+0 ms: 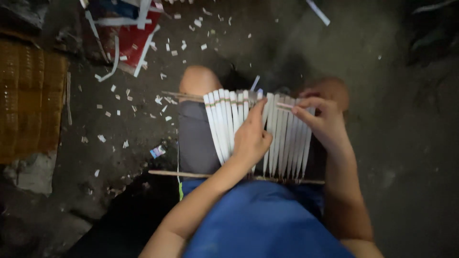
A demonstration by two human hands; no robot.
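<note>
A row of white strips, narrow and pointed, lies side by side across the person's lap, over the grey shorts, between the two knees. The strips are held between an upper thin stick near the knees and a lower stick near the body, so together they form a small mat. The left hand rests flat on the middle of the mat, its fingers pressed together and pointing to the upper edge. The right hand is at the upper right corner of the mat, and its fingers pinch the top end of one strip there. The strips look like folded paper or thin plastic: I judge them very light, a little stiff along their length but easy to bend, crease or tear. They seem only loosely joined, so they can slip out of line. It is probably safest to take hold at the ends near the sticks, or by the sticks themselves, not in the middle of a strip. On the dark floor around the lap lie many small white scraps, some longer loose strips on a red sheet and a woven yellow mat at the left edge.
</note>
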